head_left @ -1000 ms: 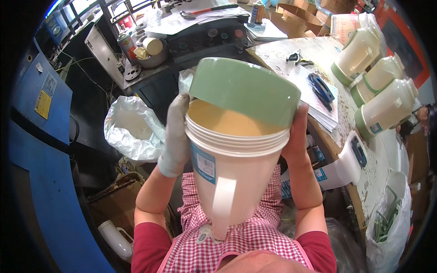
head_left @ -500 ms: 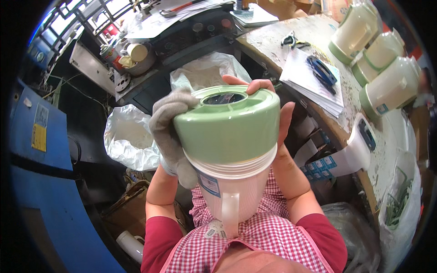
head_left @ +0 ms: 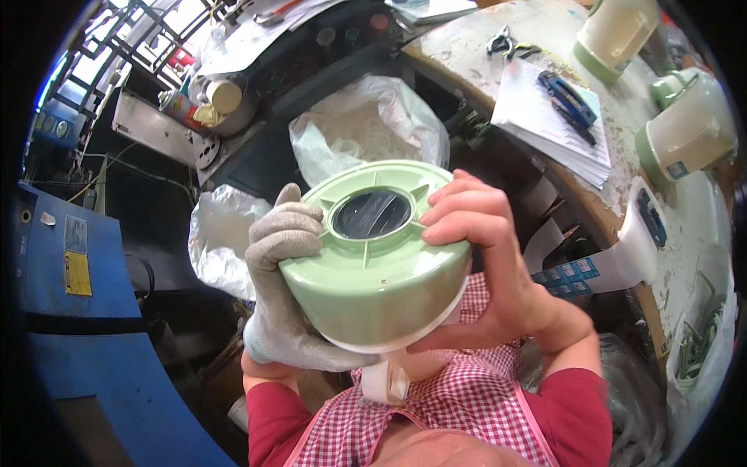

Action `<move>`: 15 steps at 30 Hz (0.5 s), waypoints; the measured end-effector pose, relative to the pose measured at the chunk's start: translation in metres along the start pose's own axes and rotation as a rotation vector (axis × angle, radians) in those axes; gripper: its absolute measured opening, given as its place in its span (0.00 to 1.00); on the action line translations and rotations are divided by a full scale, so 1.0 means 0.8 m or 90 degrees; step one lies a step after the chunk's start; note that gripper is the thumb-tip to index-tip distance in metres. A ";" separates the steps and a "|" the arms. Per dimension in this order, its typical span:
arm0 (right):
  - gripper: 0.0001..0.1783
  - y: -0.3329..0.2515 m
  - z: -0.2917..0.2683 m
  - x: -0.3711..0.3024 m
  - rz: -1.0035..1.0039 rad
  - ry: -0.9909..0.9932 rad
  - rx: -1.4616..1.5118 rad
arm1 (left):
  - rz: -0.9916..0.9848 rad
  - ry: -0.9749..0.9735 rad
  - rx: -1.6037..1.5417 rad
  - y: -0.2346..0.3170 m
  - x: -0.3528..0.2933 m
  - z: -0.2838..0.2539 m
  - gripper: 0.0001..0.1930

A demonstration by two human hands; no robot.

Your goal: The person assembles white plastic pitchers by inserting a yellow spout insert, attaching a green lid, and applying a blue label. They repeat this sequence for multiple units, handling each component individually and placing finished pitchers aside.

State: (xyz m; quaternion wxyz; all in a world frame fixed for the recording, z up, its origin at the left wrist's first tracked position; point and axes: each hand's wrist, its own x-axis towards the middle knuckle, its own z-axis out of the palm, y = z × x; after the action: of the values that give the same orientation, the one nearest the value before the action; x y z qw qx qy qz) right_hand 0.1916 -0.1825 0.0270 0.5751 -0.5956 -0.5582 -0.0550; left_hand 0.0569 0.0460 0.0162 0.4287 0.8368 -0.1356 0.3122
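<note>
A cream thermos jug is held upside down in front of my apron, its pale handle (head_left: 384,381) toward me. Over its upturned end sits a light green ribbed base (head_left: 373,292) with a dark round centre (head_left: 371,214). My left hand (head_left: 286,280), in a grey glove, is closed round the left side, fingers on the base's top and thumb low near the handle. From the right, my bare right hand (head_left: 490,257) grips it, fingertips over the base's edge and thumb underneath. Most of the jug's body is hidden below the base.
Similar jugs (head_left: 689,128) stand on the worn table (head_left: 467,58) at right, with papers (head_left: 537,117), a blue cutter (head_left: 568,101) and a label roll (head_left: 622,257). White plastic bags (head_left: 366,117) lie open ahead. A blue cabinet (head_left: 74,257) stands left.
The jug has tipped so the base's top faces me more, and the screw thread below it no longer shows. My right hand has shifted its grip to the base's near right side.
</note>
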 end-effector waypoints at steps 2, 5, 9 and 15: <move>0.45 0.002 0.005 -0.003 0.023 -0.004 -0.046 | -0.017 0.005 0.030 0.002 0.002 0.008 0.49; 0.41 0.025 0.010 -0.006 0.041 0.032 -0.081 | -0.031 0.032 0.056 -0.013 0.018 0.030 0.43; 0.44 0.065 -0.005 -0.009 0.094 -0.004 -0.062 | -0.078 0.011 -0.046 -0.048 0.027 0.042 0.42; 0.40 0.047 0.014 0.015 0.064 -0.014 -0.221 | -0.202 0.215 -0.074 -0.048 0.043 0.085 0.06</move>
State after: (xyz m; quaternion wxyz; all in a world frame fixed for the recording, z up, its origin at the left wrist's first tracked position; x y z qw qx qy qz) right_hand 0.2171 -0.1565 0.0080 0.4595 -0.7138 -0.5157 -0.1154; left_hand 0.1301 0.0159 -0.0160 0.5365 0.7574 0.0535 0.3682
